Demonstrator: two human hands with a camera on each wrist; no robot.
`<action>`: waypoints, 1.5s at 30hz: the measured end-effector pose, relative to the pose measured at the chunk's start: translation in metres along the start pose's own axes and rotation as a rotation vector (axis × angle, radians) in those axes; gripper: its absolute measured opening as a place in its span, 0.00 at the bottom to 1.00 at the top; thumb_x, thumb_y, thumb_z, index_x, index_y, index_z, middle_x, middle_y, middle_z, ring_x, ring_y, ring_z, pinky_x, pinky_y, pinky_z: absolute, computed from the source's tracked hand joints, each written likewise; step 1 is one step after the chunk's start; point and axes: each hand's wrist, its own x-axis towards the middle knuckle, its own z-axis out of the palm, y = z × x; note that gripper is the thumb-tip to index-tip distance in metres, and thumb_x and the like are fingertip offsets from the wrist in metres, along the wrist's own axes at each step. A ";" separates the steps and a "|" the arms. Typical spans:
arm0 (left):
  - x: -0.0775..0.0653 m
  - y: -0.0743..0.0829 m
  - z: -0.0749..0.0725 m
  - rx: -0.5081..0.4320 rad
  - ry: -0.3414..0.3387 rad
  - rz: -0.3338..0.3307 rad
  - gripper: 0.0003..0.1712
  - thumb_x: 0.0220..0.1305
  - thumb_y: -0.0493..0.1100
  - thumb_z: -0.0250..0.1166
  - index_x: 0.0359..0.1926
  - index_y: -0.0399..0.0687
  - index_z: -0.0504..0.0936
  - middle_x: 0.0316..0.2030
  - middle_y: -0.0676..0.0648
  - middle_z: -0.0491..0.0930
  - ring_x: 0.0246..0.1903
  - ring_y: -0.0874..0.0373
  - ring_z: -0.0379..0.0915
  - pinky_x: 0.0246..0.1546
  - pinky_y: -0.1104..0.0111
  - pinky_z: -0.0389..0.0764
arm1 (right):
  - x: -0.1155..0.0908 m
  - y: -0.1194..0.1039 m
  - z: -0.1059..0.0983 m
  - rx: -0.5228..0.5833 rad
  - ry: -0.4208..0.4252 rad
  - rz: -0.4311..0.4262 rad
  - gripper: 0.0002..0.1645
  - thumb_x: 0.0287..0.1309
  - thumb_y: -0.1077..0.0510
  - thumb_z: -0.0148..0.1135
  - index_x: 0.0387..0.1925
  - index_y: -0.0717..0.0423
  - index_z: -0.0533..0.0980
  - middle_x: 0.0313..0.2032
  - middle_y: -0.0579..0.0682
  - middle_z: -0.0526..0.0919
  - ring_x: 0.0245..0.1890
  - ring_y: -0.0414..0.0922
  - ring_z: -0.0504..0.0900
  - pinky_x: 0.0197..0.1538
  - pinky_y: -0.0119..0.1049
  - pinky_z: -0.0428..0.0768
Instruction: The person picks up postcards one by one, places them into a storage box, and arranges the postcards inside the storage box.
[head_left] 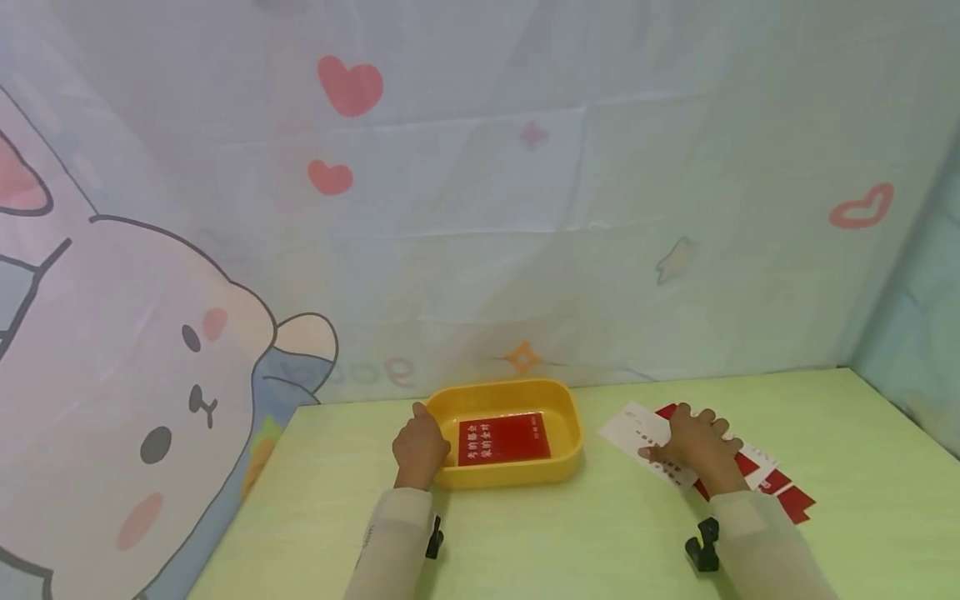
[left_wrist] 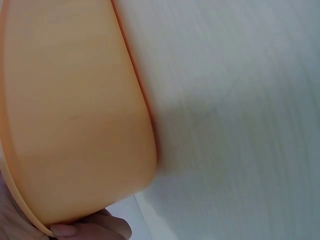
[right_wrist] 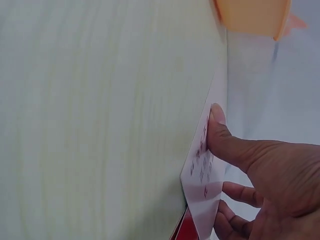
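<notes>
- Left hand (head_left: 420, 446): I saw it clamped on the yellow tray (head_left: 517, 477) at its left end, thumb and fingers curled about the rim. Left wrist view agreed, with fingertips against the tray's outer wall.
- Left arm: reached forward from the near edge, pale left sleeve (head_left: 390, 542) angled slightly rightward, black clip (head_left: 435, 537) at the wrist.
- Right hand (head_left: 697, 442): palm down over the loose cards, fingers spread apart, thumb stretched out leftward.
- Right thumb rested on the printed face of the white card (head_left: 626, 427); in the right wrist view the other fingers touched farther along that card's edge.
- Right arm: came in from the lower right, pale right sleeve (head_left: 768, 542) slanting up and leftward, second black clip (head_left: 702, 546) on its inner side.
- Hands stood well apart from each other, tray and white card between them.
- Loose cards: white card on top at left, red cards (head_left: 795, 502) fanned out beneath and right of the hand, partly hidden by it.
- Tray sat flat on the pale green table (head_left: 555, 533), near the back cloth (head_left: 480, 267); one red card with white writing (head_left: 504, 446) lay inside.
</notes>
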 end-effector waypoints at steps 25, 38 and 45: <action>-0.002 0.001 -0.003 -0.014 -0.003 -0.008 0.29 0.55 0.40 0.71 0.51 0.35 0.66 0.28 0.38 0.80 0.26 0.46 0.80 0.30 0.56 0.82 | 0.001 0.007 0.001 0.104 -0.080 0.017 0.67 0.54 0.37 0.70 0.71 0.71 0.40 0.62 0.89 0.48 0.58 0.91 0.49 0.58 0.82 0.55; -0.001 0.000 -0.005 -0.014 0.003 -0.020 0.28 0.55 0.40 0.72 0.50 0.36 0.66 0.29 0.38 0.80 0.26 0.47 0.79 0.32 0.56 0.83 | 0.000 0.010 -0.002 0.070 -0.074 -0.075 0.58 0.57 0.34 0.65 0.66 0.72 0.48 0.57 0.87 0.57 0.51 0.88 0.60 0.52 0.77 0.65; 0.002 0.000 -0.003 -0.026 -0.028 -0.033 0.30 0.56 0.41 0.72 0.53 0.37 0.65 0.31 0.38 0.81 0.28 0.47 0.79 0.35 0.56 0.83 | 0.005 0.014 -0.003 0.099 -0.099 -0.048 0.58 0.59 0.34 0.62 0.69 0.69 0.45 0.58 0.88 0.53 0.55 0.90 0.54 0.57 0.79 0.59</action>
